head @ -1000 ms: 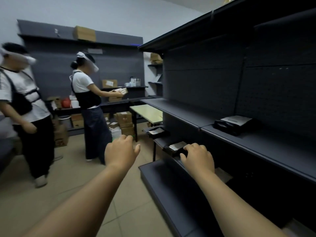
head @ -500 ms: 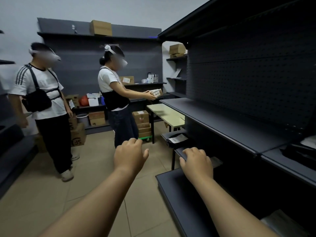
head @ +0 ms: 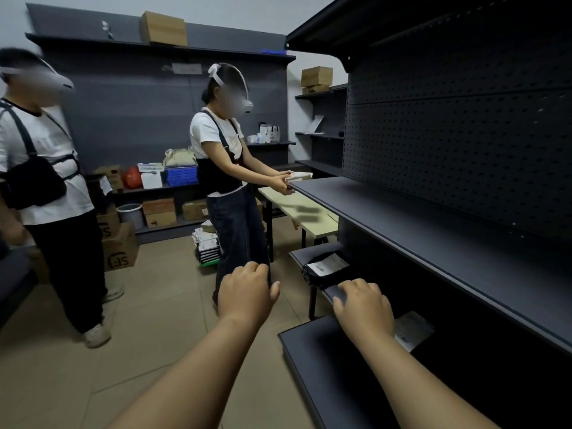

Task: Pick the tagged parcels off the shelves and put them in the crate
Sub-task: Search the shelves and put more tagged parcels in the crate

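Note:
My left hand (head: 245, 293) is stretched out over the floor, fingers curled, holding nothing. My right hand (head: 362, 307) reaches to the front edge of a low dark shelf (head: 312, 345), fingers bent and empty. Just beyond it a black parcel with a white tag (head: 325, 268) lies on a low shelf. A second tagged parcel (head: 411, 331) lies deeper on the bottom shelf, to the right of my right hand. No crate shows in view.
A person in a white shirt (head: 227, 168) stands ahead holding a small box at the end of the long dark shelf (head: 418, 218). Another person (head: 46, 187) stands at the left. A pale table (head: 305, 213), cartons (head: 119, 249) and a blue basket (head: 182, 175) lie beyond.
My view has swung left along the shelving. The person ahead has turned to the shelf end with the box. My hands stay out in front, empty, the right one now near the low shelf edge.

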Available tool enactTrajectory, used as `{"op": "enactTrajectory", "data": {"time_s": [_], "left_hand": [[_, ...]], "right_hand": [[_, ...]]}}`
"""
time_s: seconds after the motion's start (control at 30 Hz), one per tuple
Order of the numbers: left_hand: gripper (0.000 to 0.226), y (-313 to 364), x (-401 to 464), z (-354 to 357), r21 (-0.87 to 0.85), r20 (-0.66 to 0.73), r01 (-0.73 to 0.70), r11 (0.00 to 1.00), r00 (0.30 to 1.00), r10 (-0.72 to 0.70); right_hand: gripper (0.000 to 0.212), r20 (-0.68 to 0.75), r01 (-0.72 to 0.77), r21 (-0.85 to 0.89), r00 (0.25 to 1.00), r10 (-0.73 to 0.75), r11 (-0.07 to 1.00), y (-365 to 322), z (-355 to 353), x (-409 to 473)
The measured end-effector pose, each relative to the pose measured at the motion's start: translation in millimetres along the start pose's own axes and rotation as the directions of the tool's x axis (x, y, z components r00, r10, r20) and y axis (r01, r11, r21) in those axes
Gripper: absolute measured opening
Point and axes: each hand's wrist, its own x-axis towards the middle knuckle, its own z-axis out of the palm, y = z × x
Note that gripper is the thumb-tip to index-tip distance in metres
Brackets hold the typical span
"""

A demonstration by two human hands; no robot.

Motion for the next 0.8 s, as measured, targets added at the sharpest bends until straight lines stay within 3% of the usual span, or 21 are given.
{"op": "enactTrajectory", "data": {"time_s": [0.4,0.8], "left_hand": [[0.035,-64,118,82,-0.032,0.078,-0.219,0.975,0.972,0.221],[0.031,-117,224,173,-0.145,0.129,-0.442,0.885,0.879,0.459]], "right_hand": [[0.036,-0.009,-0.215,-0.052,0.977,0.214,0.975,-52,75,95],[0.038,-0.079,-0.491,-0.039,0.87,0.487,0.87,-96,153,161]]}}
